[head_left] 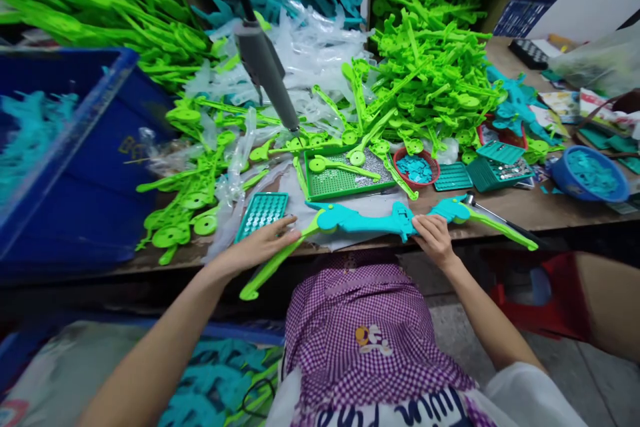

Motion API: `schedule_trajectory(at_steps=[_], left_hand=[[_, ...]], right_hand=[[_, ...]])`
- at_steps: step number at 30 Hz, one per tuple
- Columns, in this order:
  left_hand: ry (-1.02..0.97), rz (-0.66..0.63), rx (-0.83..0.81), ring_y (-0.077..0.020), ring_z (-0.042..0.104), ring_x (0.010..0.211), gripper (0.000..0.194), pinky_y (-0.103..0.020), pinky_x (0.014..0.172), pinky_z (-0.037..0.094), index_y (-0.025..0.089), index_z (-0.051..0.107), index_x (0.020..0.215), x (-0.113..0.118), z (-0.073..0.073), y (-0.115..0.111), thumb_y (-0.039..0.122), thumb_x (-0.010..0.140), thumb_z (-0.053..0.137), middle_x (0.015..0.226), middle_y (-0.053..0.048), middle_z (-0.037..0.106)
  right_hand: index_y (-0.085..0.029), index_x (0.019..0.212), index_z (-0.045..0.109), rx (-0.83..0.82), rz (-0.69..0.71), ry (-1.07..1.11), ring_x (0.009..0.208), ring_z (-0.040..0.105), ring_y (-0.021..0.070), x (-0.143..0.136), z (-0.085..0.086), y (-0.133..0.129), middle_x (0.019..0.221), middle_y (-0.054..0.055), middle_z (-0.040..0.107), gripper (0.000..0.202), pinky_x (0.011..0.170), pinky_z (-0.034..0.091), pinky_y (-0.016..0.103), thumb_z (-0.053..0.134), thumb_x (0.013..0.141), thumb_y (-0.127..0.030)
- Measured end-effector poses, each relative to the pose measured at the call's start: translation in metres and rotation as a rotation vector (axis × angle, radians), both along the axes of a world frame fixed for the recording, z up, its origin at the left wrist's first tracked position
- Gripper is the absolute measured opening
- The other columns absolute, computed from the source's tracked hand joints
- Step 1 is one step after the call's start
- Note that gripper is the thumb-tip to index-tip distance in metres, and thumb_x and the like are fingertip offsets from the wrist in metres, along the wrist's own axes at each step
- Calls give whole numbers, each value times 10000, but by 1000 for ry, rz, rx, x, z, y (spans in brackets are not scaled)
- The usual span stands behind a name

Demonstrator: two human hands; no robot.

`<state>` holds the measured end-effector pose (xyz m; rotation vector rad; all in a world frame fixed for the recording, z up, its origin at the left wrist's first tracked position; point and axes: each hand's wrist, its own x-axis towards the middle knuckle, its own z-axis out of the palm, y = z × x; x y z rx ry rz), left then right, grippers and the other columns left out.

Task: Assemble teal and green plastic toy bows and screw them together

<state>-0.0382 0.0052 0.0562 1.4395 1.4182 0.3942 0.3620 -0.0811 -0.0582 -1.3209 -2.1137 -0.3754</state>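
Note:
A long blue plastic part [367, 221] with green arms at both ends lies across the table's front edge. My right hand [434, 235] has its fingers wrapped round the blue part, right of its middle. Beside the left green arm [280, 265], my left hand [267, 241] reaches over the table edge with its fingers stretched out, next to a teal tray [262, 215] of small round pieces. Behind the part is a green tray [335, 181] with small metal pieces and green parts on it. A grey electric screwdriver [267, 70] hangs above, tip down.
Heaps of green parts [430, 80] and clear plastic pieces [310, 47] fill the back. A blue bin [107, 100] stands left. Right are a red bowl [436, 163], a blue bowl [620, 187] and a hammer-like tool [500, 219].

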Motion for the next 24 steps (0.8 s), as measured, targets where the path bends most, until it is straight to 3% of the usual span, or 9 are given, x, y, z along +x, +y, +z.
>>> schedule_trajectory(at_steps=[2, 4, 7, 11, 15, 19, 21, 24], left_hand=[[-32, -100, -118, -267, 685, 729, 649, -315, 637, 543, 231, 715, 1074, 6, -4, 5, 529, 507, 818, 795, -64, 735], [-64, -126, -106, -231, 652, 653, 681, -295, 580, 516, 211, 696, 1129, 11, -8, 3, 488, 520, 816, 786, -48, 725], [-86, -83, 40, -175, 580, 572, 653, -245, 522, 455, 193, 699, 1139, 12, -11, -4, 442, 543, 798, 720, -7, 688], [-71, -19, 0, -136, 466, 434, 689, -229, 441, 383, 174, 703, 1150, 10, -9, -18, 404, 511, 813, 558, 44, 600], [-156, 198, 83, -230, 665, 763, 661, -303, 650, 540, 172, 691, 1123, 21, -19, -33, 368, 503, 808, 918, -66, 734], [-156, 380, 111, -281, 668, 1012, 681, -385, 851, 555, 145, 621, 1203, 31, -41, -39, 376, 574, 740, 1160, -136, 689], [-140, 334, 95, -301, 657, 1057, 682, -404, 897, 542, 138, 620, 1195, 28, -45, -40, 371, 566, 743, 1158, -141, 691], [-146, 96, 30, -323, 647, 1084, 683, -421, 933, 526, 158, 637, 1180, 16, -39, -43, 387, 553, 784, 1149, -126, 705]], right_hand=[[-238, 1148, 702, 26, 21, -24, 982, 689, 242, 2, -1, -2, 1009, 101, 758, 250, 880, 516, 427, 575, 936, -276], [-232, 1129, 708, 40, 31, -41, 972, 695, 236, 3, 0, -4, 1005, 101, 761, 237, 882, 521, 421, 577, 936, -272], [-230, 1127, 706, -14, 23, -25, 986, 700, 236, 6, 2, -5, 1013, 104, 763, 235, 895, 526, 425, 575, 938, -280], [-233, 1140, 698, -68, 66, -5, 1009, 703, 242, 9, 5, -6, 1034, 106, 761, 245, 905, 535, 430, 582, 934, -296], [-238, 1170, 693, -47, -28, 20, 996, 707, 257, -7, -1, -13, 1016, 108, 761, 269, 900, 546, 454, 579, 933, -297], [-234, 1152, 703, -31, -42, 9, 970, 710, 245, -23, -5, -16, 1014, 108, 766, 253, 867, 554, 417, 609, 920, -269], [-226, 1167, 694, -14, 37, 14, 983, 705, 238, -18, -2, -10, 1026, 106, 765, 262, 875, 551, 412, 610, 919, -239], [-224, 1181, 683, -44, 140, -2, 1003, 698, 228, -1, 12, -1, 1033, 97, 764, 267, 906, 542, 422, 580, 935, -233]])
